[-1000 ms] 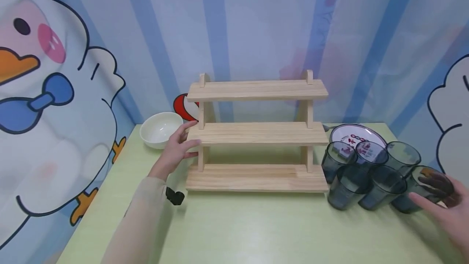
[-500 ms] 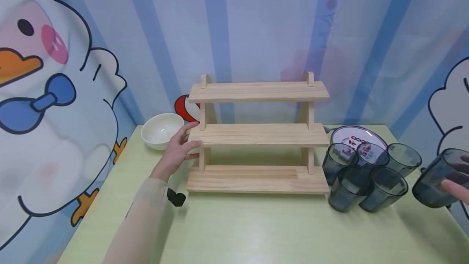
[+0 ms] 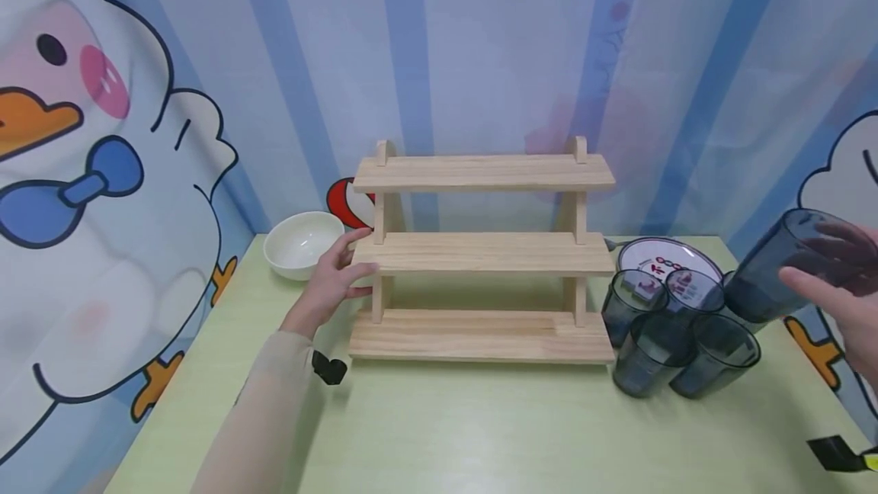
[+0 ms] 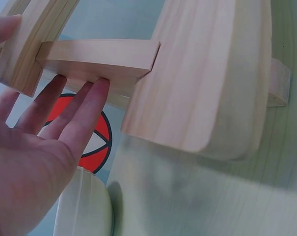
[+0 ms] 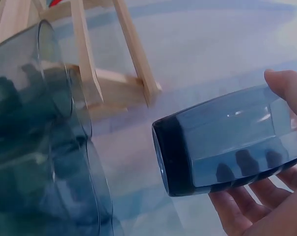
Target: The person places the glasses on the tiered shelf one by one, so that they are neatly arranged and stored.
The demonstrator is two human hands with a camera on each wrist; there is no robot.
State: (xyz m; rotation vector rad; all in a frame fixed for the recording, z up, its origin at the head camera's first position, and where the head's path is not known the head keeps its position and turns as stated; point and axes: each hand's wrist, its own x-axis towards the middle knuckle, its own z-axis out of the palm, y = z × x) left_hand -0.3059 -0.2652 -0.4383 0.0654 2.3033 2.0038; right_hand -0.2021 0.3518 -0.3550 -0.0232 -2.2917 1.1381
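A three-tier wooden display shelf [image 3: 483, 253] stands in the middle of the table. My left hand [image 3: 331, 280] holds its left end at the middle tier; in the left wrist view the thumb lies at the board and the fingers [image 4: 84, 113] touch the side upright. My right hand [image 3: 847, 311] grips a smoky blue glass tumbler [image 3: 768, 269], tilted and raised above the table's right side. Several matching tumblers [image 3: 652, 357] stand grouped at the shelf's right end, partly hidden behind one another. The right wrist view has the held tumbler [image 5: 227, 142] with fingers round its side.
A white bowl [image 3: 302, 246] sits behind my left hand. A patterned plate [image 3: 668, 254] lies behind the tumblers, partly covered by them. The printed cloth backdrop [image 3: 480, 44] rises along the table's back and sides. The light green table [image 3: 480, 433] extends in front of the shelf.
My right hand has lifted the front right tumbler from the group, carried it rightward, then up and back to the left. The left hand stays on the shelf.
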